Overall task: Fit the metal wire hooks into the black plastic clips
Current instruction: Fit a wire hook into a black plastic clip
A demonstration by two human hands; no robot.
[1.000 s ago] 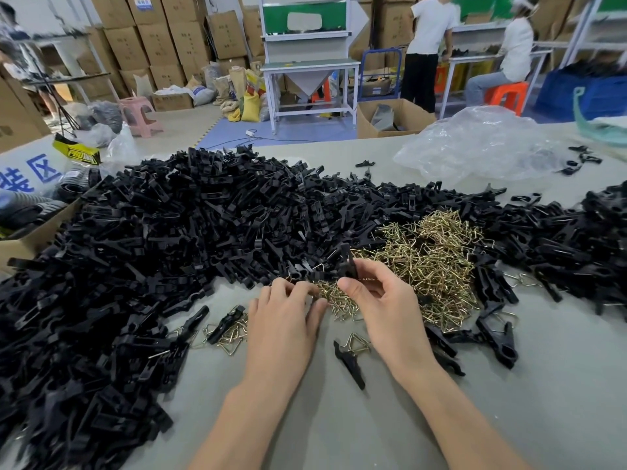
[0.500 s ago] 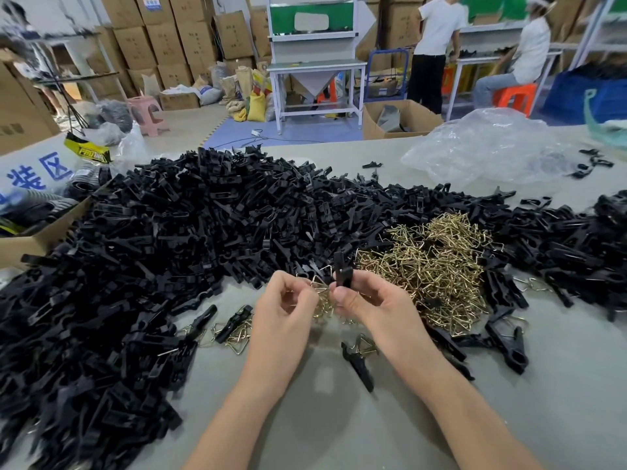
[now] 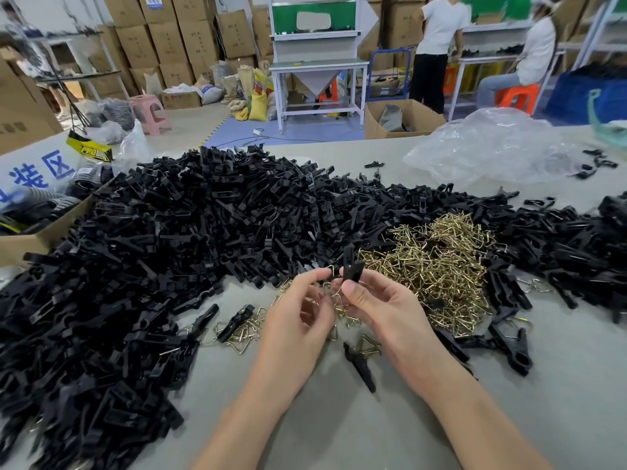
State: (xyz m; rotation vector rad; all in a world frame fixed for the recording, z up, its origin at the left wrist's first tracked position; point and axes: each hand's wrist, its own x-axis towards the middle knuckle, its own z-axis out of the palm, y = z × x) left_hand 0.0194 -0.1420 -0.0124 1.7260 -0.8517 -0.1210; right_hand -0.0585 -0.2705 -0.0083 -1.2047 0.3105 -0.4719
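Our right hand [image 3: 383, 308] pinches a black clip [image 3: 350, 264] upright so the left hand [image 3: 298, 317] beside it can insert its pinched wire hook [image 3: 338, 301].

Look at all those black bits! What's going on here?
A person is putting clips together at a table. The right hand holds one black clip upright, and the left hand pinches a wire hook close beside it. Behind lie a heap of black clips and a smaller pile of gold hooks.
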